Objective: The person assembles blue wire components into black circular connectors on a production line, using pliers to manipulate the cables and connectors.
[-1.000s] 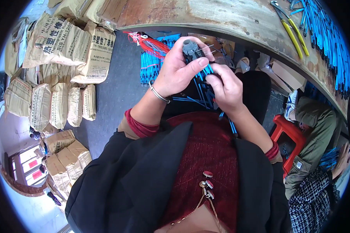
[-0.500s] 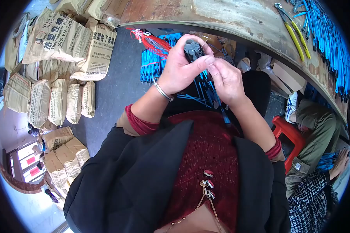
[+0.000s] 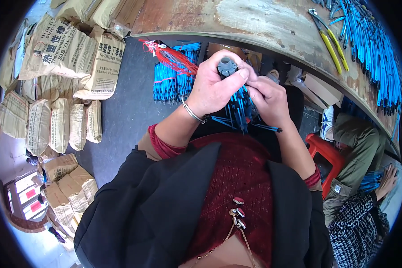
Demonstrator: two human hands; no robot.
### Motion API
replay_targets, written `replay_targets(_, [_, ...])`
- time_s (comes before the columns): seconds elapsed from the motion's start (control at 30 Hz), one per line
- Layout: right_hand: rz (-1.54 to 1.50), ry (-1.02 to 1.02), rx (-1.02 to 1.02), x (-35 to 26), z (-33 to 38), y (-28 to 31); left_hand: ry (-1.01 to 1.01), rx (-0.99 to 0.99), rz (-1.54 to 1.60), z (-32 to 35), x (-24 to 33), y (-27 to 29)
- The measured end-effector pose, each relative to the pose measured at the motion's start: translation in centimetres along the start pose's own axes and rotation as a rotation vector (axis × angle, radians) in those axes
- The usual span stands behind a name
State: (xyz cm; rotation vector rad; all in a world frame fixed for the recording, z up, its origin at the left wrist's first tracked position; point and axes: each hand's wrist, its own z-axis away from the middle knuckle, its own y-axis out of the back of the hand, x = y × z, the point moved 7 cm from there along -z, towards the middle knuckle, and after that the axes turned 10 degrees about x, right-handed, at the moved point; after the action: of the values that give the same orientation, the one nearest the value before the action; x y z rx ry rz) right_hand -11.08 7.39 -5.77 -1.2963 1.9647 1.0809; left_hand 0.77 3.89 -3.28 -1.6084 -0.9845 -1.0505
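My left hand [image 3: 212, 87] is wrapped round a bundle of thin blue strips [image 3: 240, 107] with dark ends. At the top of this grip sits a dark grey, round, ribbed piece [image 3: 228, 67], its end facing up. My right hand [image 3: 271, 99] is closed beside it, thumb and fingertips pinched close to the left thumb. What lies in that pinch is too small to make out. Below the hands the strips fan out loosely over my lap, one pointing off to the right.
A wooden bench [image 3: 254, 22] curves across the top, bearing yellow-handled pliers [image 3: 330, 44] and a heap of blue strips [image 3: 373, 58]. Red ties [image 3: 176, 58] lie over more blue bundles [image 3: 165, 85] below. Paper sacks [image 3: 53, 53] stand left; a red stool [image 3: 326, 158] and a co-worker's leg [image 3: 357, 152] are right.
Both hands shift slightly, and the right fingers curl tighter beside the left thumb. The grey piece tips a little, and the strips below now spread differently, one out to the right.
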Motion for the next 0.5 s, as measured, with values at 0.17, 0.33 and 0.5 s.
replay_targets(0.17, [0.293, 0.053, 0.005, -1.1, 0.0, -0.4, 0.047, -0.054, -0.011, -0.8, -0.3, 0.6])
replay_targets(0.33, [0.307, 0.030, -0.109, -0.6, -2.7, 3.1, 0.064, -0.102, 0.016, -0.9, -0.6, 1.2])
replay_targets(0.5, [1.141, 0.100, 0.294, 4.0, -9.1, 15.7, 0.051, -0.274, 0.069, -1.3, -0.3, -1.1])
